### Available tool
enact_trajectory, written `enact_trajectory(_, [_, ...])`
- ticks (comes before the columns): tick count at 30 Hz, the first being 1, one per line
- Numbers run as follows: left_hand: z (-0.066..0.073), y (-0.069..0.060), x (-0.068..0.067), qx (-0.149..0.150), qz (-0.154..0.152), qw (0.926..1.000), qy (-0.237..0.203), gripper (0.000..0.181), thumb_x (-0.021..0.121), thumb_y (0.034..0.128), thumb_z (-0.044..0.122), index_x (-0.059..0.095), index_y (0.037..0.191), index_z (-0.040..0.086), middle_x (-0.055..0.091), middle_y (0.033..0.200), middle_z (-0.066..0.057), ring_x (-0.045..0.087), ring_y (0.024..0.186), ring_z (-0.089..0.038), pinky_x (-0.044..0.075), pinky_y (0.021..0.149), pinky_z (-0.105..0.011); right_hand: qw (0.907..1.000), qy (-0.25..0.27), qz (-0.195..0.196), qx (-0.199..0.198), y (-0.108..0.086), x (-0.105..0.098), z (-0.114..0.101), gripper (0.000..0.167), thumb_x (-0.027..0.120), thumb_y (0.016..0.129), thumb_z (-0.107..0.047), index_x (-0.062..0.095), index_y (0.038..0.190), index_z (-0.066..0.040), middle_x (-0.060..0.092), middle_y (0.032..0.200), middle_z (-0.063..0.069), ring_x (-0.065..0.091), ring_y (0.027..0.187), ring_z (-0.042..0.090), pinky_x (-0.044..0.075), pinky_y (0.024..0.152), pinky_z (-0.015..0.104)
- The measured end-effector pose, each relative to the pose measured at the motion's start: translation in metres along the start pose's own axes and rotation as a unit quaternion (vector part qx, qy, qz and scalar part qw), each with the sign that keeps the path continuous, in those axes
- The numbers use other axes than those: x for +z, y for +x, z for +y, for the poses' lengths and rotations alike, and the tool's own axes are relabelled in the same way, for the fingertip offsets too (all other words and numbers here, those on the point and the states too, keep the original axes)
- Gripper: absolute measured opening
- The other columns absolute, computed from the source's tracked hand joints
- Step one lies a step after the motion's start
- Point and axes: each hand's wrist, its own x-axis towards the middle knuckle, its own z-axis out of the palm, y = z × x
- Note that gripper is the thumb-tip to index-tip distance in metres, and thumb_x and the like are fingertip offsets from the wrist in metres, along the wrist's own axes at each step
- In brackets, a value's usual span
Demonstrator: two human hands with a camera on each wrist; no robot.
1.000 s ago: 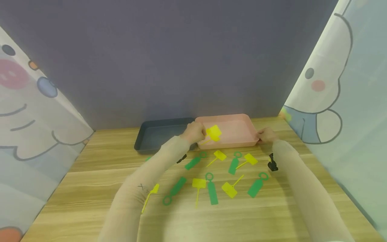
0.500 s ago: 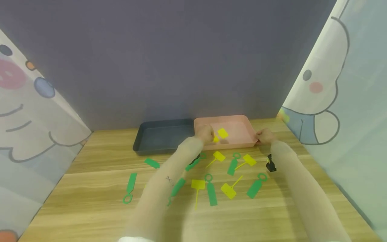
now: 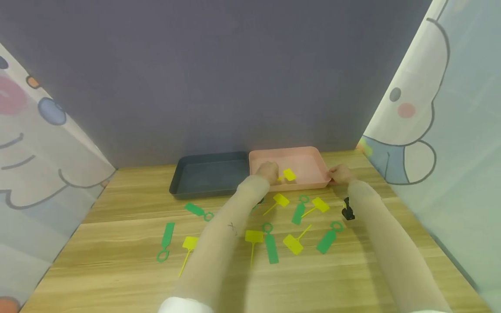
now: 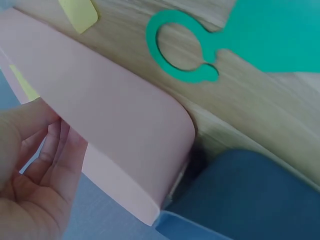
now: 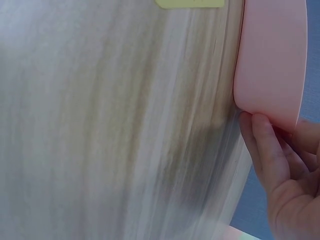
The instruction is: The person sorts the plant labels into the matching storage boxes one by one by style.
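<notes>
My left hand (image 3: 268,172) reaches into the pink tray (image 3: 303,187), fingers bent over its near side. Just beyond the fingers lies a yellow T-shaped plant label (image 3: 289,174). In the left wrist view the tray's wall hides the fingertips of the left hand (image 4: 35,150), and a strip of the yellow label (image 4: 22,82) shows past them; whether they pinch it I cannot tell. At the tray's right corner, my right hand (image 3: 342,174) grips the edge. The right wrist view has that hand (image 5: 285,165) with its fingers against the outside of the pink tray (image 5: 272,55).
Left of the pink tray, touching it, stands a dark blue-grey tray (image 3: 211,193). On the wooden table (image 3: 305,287) lie several yellow labels (image 3: 254,236) and several green labels with ring ends (image 3: 272,248). A grey panel (image 3: 250,78) rises behind the trays.
My left hand has moved right and deeper into the pink tray. Two yellow labels showed by it half a second ago; one shows now. The right hand stays at the tray's corner.
</notes>
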Motion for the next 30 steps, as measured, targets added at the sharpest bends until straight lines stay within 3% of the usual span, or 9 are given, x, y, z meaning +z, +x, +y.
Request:
enact_trajectory(5, [0.006,0.002,0.001,-0.004,-0.007,0.9999,0.011,0.02,0.064,0.0859,0.025,0.067,0.093,0.007,0.07,0.086,-0.004,0.058,0.066,-0.012,0.053,0.065,-0.021,1.0,0.003,0.005,0.005,0.0,-0.001,-0.001,0.038,0.043,0.092,-0.009,0.049,0.116,0.02,0.062,0.102,0.031,0.058,0.061,0.001,0.05,0.063,0.017])
enact_trajectory(13, [0.011,0.005,0.007,-0.01,-0.005,0.9995,0.03,0.029,0.068,0.0813,0.034,0.067,0.096,0.008,0.07,0.087,-0.002,0.06,0.073,-0.013,0.054,0.073,-0.024,0.9999,-0.013,0.009,0.007,-0.003,-0.001,-0.002,0.038,0.043,0.092,-0.01,0.051,0.115,0.019,0.062,0.104,0.031,0.059,0.065,0.003,0.05,0.066,0.019])
enact_trajectory(30, [0.012,0.01,0.015,-0.022,0.006,0.9987,0.047,0.03,0.065,0.0839,0.028,0.064,0.106,0.009,0.07,0.098,-0.004,0.066,0.087,-0.017,0.054,0.079,-0.023,0.9998,0.008,0.002,0.016,-0.002,0.001,-0.002,0.036,0.043,0.092,-0.009,0.053,0.112,0.019,0.064,0.1,0.029,0.058,0.063,0.001,0.05,0.063,0.016])
